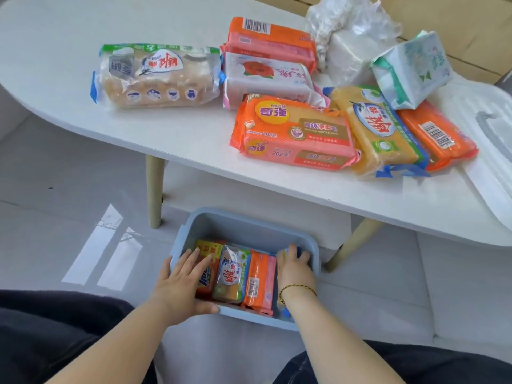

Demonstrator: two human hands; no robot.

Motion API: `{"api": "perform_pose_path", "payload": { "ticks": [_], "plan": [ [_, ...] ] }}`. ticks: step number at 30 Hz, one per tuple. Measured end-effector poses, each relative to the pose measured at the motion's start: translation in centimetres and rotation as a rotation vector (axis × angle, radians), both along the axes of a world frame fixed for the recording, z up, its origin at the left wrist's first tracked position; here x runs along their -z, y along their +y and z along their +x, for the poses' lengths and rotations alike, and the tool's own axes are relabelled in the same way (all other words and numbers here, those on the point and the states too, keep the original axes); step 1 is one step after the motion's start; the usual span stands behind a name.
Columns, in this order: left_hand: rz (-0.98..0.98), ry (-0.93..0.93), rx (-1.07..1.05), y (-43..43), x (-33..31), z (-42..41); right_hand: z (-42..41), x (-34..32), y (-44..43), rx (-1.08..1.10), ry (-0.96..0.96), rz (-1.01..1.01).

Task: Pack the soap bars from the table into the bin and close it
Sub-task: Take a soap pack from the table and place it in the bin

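Right hand [295, 268] curled over a yellow-wrapped soap bar [283, 253] at the right end of the bin [243, 217], left hand [181, 281] flat on the packed bars [230, 275] — wrappers likely slick, bars stiff and dense, so I'd grip the long edges.

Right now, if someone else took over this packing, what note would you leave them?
Left hand: flat on the leftmost pack in the blue bin, on the floor.
Right hand: grips a yellow-and-blue pack at the bin's right end.
Done: three packs stand in the bin.
Left: about eight packs on the table, then what looks like the lid, lying at the table's right, goes on.
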State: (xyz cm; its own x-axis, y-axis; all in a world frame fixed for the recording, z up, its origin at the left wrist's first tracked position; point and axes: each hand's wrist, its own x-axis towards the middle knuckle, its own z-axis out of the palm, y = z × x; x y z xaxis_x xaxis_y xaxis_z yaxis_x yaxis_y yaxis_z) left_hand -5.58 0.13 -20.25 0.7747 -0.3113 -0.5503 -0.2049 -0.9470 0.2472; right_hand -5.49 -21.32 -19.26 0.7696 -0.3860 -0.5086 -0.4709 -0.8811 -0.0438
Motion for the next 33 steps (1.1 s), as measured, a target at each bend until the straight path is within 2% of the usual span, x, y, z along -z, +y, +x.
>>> {"api": "perform_pose_path", "payload": {
  "ticks": [16,22,28,31,33],
  "plan": [
    [0.014,-0.019,-0.008,-0.1,0.7,-0.2,-0.5,4.1,0.3,-0.003,0.188,0.126],
    [0.016,-0.016,-0.009,0.0,0.7,-0.2,-1.1,4.2,0.8,0.045,0.123,0.119],
    [0.009,-0.018,-0.014,-0.1,0.9,-0.2,-1.6,4.1,1.5,0.056,0.351,0.183],
    [0.001,-0.025,-0.017,0.0,0.9,-0.2,-0.7,3.6,1.0,0.040,0.321,0.165],
    [-0.001,-0.030,-0.020,0.0,1.0,-0.2,-0.1,3.4,0.5,0.008,0.187,0.138]
  ]
}}
